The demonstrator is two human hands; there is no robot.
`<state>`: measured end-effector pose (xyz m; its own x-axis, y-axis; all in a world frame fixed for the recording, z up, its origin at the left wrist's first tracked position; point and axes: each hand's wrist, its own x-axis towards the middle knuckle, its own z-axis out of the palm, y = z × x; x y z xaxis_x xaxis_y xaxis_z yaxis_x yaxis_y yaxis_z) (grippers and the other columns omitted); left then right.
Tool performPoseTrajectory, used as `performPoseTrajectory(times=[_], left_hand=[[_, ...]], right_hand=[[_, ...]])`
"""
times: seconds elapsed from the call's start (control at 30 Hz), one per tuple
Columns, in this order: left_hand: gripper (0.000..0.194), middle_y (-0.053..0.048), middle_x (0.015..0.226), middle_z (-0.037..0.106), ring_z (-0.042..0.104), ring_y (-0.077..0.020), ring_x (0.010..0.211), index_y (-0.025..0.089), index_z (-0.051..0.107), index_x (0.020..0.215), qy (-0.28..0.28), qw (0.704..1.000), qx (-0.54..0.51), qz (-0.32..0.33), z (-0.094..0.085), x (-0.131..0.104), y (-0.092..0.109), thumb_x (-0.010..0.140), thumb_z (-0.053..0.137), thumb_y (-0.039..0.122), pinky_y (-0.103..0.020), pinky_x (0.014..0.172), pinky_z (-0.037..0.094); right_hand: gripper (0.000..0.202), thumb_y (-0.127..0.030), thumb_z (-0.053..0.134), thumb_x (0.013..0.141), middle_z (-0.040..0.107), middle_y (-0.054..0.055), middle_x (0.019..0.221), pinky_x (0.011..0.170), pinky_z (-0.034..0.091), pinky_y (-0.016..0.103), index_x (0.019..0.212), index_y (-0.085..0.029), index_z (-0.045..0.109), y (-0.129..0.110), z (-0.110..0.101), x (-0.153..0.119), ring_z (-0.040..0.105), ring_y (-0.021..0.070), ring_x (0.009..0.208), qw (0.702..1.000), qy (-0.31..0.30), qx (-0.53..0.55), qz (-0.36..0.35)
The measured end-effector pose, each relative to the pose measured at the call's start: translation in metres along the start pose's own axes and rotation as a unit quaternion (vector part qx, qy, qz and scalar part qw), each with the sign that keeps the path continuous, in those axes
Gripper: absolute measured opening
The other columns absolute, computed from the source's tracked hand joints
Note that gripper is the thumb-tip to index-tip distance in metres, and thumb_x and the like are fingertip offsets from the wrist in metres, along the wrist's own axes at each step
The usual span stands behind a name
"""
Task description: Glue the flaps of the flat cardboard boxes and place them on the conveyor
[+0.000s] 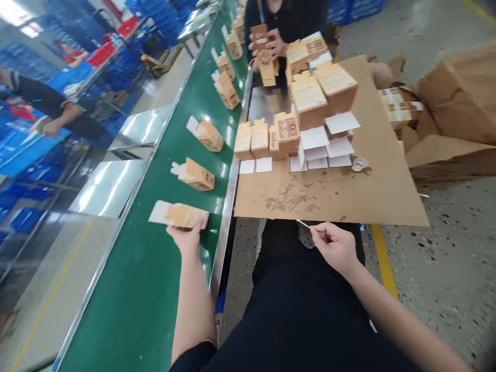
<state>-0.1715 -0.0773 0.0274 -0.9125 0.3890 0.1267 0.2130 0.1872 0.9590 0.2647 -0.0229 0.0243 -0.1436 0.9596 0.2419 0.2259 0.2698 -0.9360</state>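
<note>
On the green conveyor belt (127, 268), my left hand (186, 239) is closed round the near side of a small tan carton (184, 215). That carton lies on its side with its white flap sticking out to the left. My right hand (335, 249) pinches a thin pale stick (304, 224) between thumb and fingers, just off the near edge of a brown cardboard sheet (372, 201). What tips the stick is too small to make out. Farther up the belt lie more cartons, the closest being one with its flaps open (199, 174).
Stacked cartons (308, 98) stand on the cardboard sheet, with dark smears (290, 199) and a small whitish round thing (360, 164) nearer me. Across from me a co-worker's hands (276, 44) hold a carton. A large brown paper-lined box (461, 98) is at right.
</note>
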Motion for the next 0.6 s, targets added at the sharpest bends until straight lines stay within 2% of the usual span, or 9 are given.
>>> performPoseTrajectory(times=[0.07,0.17,0.27,0.3,0.37,0.4,0.47,0.53,0.6], left_hand=[[0.095,-0.016,0.142,0.067,0.07,-0.0352,0.143,0.027,0.04,0.12,-0.017,0.999,0.011,-0.041,-0.001,-0.001,-0.007,0.053,0.108,0.025,-0.062,0.127,0.053],[0.098,-0.018,0.152,0.058,0.059,-0.0357,0.154,0.026,0.04,0.132,0.003,0.999,0.035,-0.015,-0.003,-0.013,-0.015,0.058,0.105,0.022,-0.063,0.133,0.043],[0.086,-0.016,0.151,0.052,0.056,-0.0333,0.151,0.027,0.041,0.138,0.1,0.987,0.075,0.098,-0.01,-0.037,-0.02,0.07,0.095,0.025,-0.061,0.131,0.044],[0.077,-0.014,0.145,0.053,0.06,-0.0317,0.143,0.027,0.044,0.135,0.107,0.98,0.079,0.147,-0.009,-0.045,-0.02,0.074,0.091,0.026,-0.059,0.127,0.049],[0.058,-0.009,0.13,0.055,0.066,-0.0275,0.124,0.026,0.051,0.126,0.059,0.968,0.058,0.238,0.004,-0.057,-0.017,0.08,0.085,0.029,-0.053,0.115,0.057],[0.05,-0.007,0.124,0.056,0.067,-0.0258,0.116,0.025,0.054,0.123,0.015,0.963,0.034,0.267,0.019,-0.059,-0.014,0.083,0.083,0.031,-0.05,0.111,0.059],[0.039,-0.007,0.121,0.058,0.068,-0.024,0.111,0.024,0.059,0.121,-0.073,0.958,-0.018,0.275,0.062,-0.053,0.0,0.09,0.08,0.035,-0.046,0.108,0.06],[0.037,-0.01,0.125,0.062,0.069,-0.0246,0.117,0.023,0.063,0.125,-0.128,0.965,-0.047,0.225,0.118,-0.031,0.019,0.095,0.077,0.04,-0.043,0.112,0.058],[0.039,-0.013,0.129,0.065,0.068,-0.0263,0.126,0.021,0.063,0.129,-0.144,0.979,-0.038,0.137,0.176,0.001,0.04,0.099,0.074,0.043,-0.043,0.116,0.055]], right_hand=[[0.022,-0.028,0.073,0.103,0.062,-0.003,0.06,0.047,0.045,0.023,0.083,-0.022,0.079,0.003,-0.001,0.009,0.054,0.0108,0.047,1.0,-0.005,-0.003,-0.018],[0.02,-0.029,0.075,0.102,0.062,-0.003,0.058,0.049,0.047,0.024,0.084,-0.022,0.08,0.007,-0.011,0.017,0.055,0.0111,0.047,0.999,0.001,-0.021,-0.034],[0.017,-0.031,0.077,0.101,0.065,-0.002,0.06,0.051,0.051,0.024,0.086,-0.023,0.081,0.012,-0.03,0.017,0.06,0.0124,0.049,0.998,0.042,-0.05,-0.022],[0.017,-0.032,0.078,0.101,0.067,-0.001,0.061,0.052,0.052,0.024,0.087,-0.024,0.082,0.014,-0.036,0.015,0.062,0.0128,0.049,0.997,0.058,-0.055,-0.013],[0.017,-0.035,0.08,0.101,0.068,-0.001,0.061,0.051,0.054,0.024,0.088,-0.024,0.082,0.016,-0.047,0.01,0.063,0.0134,0.049,0.995,0.083,-0.056,0.006],[0.019,-0.036,0.08,0.101,0.068,-0.001,0.061,0.05,0.055,0.025,0.087,-0.024,0.082,0.016,-0.05,0.008,0.064,0.0137,0.048,0.994,0.09,-0.053,0.014],[0.023,-0.04,0.081,0.101,0.067,-0.001,0.059,0.049,0.055,0.025,0.086,-0.024,0.081,0.014,-0.052,0.004,0.063,0.0141,0.047,0.994,0.096,-0.05,0.024],[0.027,-0.044,0.081,0.102,0.066,-0.001,0.058,0.048,0.054,0.026,0.084,-0.023,0.08,0.009,-0.049,0.003,0.062,0.0143,0.046,0.993,0.099,-0.054,0.026],[0.03,-0.045,0.079,0.103,0.065,-0.001,0.058,0.048,0.052,0.026,0.083,-0.023,0.08,0.003,-0.046,0.002,0.061,0.0141,0.046,0.993,0.102,-0.06,0.019]])
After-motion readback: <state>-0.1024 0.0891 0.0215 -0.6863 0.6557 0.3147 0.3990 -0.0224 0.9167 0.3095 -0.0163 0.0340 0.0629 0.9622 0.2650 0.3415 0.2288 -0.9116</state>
